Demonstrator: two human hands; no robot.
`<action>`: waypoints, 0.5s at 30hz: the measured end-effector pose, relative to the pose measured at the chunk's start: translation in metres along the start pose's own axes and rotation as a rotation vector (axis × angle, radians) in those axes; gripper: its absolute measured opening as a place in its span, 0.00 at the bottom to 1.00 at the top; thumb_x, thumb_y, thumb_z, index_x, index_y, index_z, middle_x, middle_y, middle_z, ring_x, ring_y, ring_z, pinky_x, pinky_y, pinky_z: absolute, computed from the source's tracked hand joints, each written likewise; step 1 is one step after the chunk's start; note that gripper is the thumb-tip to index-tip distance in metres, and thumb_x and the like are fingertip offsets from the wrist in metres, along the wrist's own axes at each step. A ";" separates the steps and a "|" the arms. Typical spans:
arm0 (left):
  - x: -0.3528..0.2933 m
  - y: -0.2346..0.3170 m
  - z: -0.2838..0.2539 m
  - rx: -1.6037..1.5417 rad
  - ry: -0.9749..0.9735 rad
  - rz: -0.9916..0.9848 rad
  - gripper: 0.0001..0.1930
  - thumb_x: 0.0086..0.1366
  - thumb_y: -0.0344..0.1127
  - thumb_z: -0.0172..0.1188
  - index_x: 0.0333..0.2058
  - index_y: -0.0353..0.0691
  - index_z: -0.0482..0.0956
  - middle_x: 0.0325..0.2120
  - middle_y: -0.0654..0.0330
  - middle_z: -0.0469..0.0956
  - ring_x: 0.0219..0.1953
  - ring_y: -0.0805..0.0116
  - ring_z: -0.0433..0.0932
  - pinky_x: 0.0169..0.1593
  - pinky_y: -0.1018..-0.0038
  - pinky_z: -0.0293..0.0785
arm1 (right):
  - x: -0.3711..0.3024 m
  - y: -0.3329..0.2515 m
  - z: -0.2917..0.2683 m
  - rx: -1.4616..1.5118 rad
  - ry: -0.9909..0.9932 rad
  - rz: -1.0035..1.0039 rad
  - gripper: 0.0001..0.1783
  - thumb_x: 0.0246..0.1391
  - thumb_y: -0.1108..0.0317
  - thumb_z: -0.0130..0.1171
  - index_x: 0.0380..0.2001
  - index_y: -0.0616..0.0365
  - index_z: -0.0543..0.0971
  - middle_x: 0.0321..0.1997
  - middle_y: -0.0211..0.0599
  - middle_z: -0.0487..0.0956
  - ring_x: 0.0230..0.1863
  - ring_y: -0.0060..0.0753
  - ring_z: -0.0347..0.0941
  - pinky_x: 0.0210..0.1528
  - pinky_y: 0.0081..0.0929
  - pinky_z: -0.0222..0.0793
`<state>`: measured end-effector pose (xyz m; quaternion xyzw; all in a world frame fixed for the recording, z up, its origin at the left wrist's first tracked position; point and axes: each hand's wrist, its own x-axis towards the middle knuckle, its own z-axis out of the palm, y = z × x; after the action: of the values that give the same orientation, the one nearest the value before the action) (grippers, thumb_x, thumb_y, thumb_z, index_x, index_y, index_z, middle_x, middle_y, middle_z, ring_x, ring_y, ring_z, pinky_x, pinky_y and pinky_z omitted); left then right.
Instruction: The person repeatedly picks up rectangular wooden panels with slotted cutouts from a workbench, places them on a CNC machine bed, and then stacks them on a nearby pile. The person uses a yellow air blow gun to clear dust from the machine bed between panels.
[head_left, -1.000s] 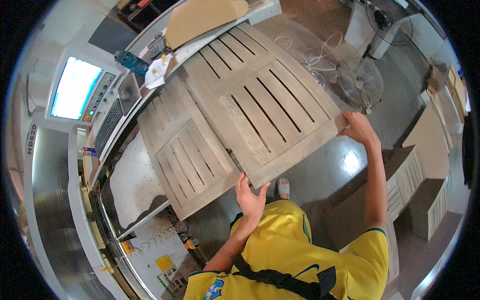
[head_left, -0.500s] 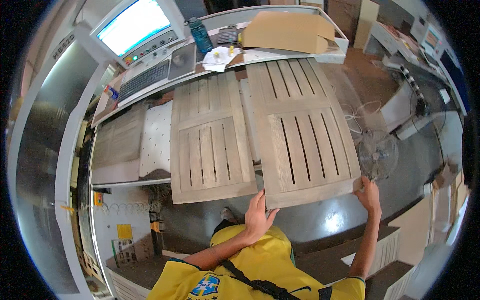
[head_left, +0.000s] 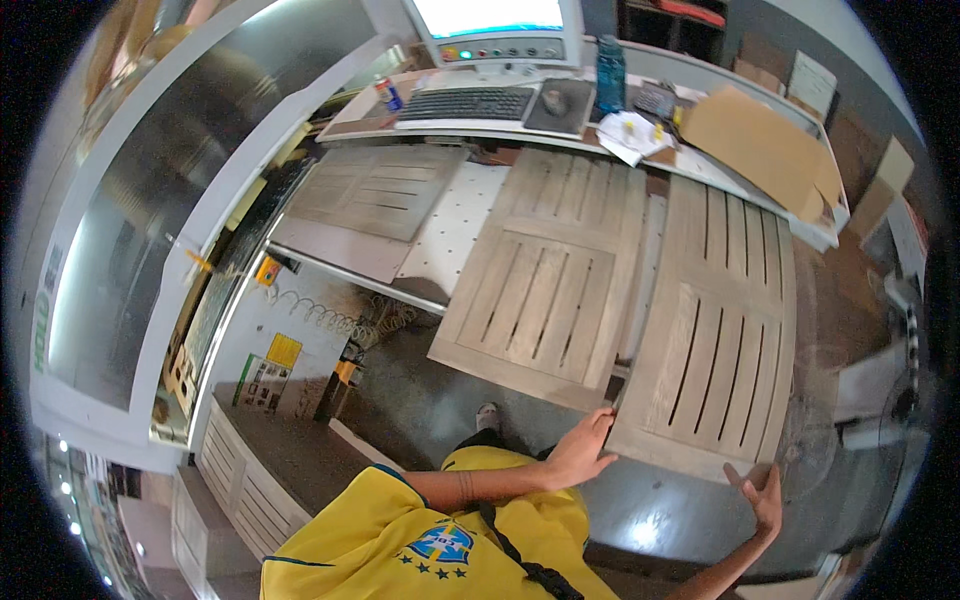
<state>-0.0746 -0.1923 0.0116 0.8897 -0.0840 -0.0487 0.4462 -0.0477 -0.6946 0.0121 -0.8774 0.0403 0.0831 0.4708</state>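
Note:
The right slatted wooden panel (head_left: 710, 340), greyish-brown with long open slots, lies with its near end jutting past the table. My left hand (head_left: 585, 452) is closed at its near left corner, fingers along the side edge and thumb by the front edge. At the near right corner, my right hand (head_left: 763, 498) has thumb and fingers spread apart, touching the panel's edge. A similar slatted panel (head_left: 530, 290) lies just left of it, also overhanging the table. Farther left, a third panel (head_left: 375, 188) rests on the dotted white table surface (head_left: 455, 230).
Behind the panels, a desk ledge holds a keyboard (head_left: 465, 104), a mouse (head_left: 553, 100), a blue bottle (head_left: 610, 75), papers (head_left: 633, 135) and cardboard (head_left: 765, 145). A monitor (head_left: 490, 20) stands above. A large windowed machine (head_left: 230, 110) is at left. More slatted panels (head_left: 240, 465) stand lower left.
My view has swung left, so the table and panels appear farther right. Both hands stay at the right panel's near corners; the right hand's thumb and fingers have spread.

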 end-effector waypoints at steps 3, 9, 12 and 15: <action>0.000 -0.002 -0.002 -0.049 -0.031 0.017 0.43 0.65 0.42 0.75 0.70 0.30 0.63 0.70 0.37 0.64 0.71 0.33 0.67 0.75 0.52 0.67 | 0.014 0.048 0.017 0.089 0.239 0.118 0.27 0.69 0.51 0.72 0.49 0.66 0.76 0.44 0.40 0.82 0.43 0.32 0.77 0.46 0.36 0.72; -0.009 -0.010 0.018 0.106 -0.194 0.010 0.57 0.70 0.56 0.68 0.74 0.12 0.48 0.74 0.22 0.56 0.71 0.26 0.65 0.77 0.49 0.62 | 0.038 0.066 0.013 0.110 0.161 0.388 0.43 0.65 0.51 0.75 0.66 0.77 0.72 0.58 0.51 0.82 0.59 0.41 0.78 0.62 0.40 0.74; -0.005 -0.018 0.014 0.094 -0.249 0.071 0.56 0.70 0.55 0.68 0.73 0.11 0.48 0.68 0.20 0.64 0.67 0.25 0.69 0.72 0.48 0.67 | 0.033 0.052 0.029 0.062 0.327 0.164 0.24 0.72 0.56 0.70 0.30 0.52 0.66 0.24 0.23 0.58 0.25 0.21 0.52 0.30 0.31 0.56; 0.006 -0.015 -0.010 0.019 -0.391 0.050 0.55 0.69 0.54 0.69 0.72 0.10 0.50 0.58 0.20 0.72 0.61 0.26 0.74 0.65 0.47 0.72 | 0.030 0.032 0.028 0.044 0.345 0.243 0.27 0.71 0.58 0.71 0.27 0.50 0.63 0.24 0.24 0.55 0.26 0.23 0.47 0.30 0.33 0.52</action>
<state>-0.0656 -0.1767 0.0051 0.8650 -0.1916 -0.2087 0.4141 -0.0261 -0.6887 -0.0345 -0.8568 0.2275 -0.0133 0.4626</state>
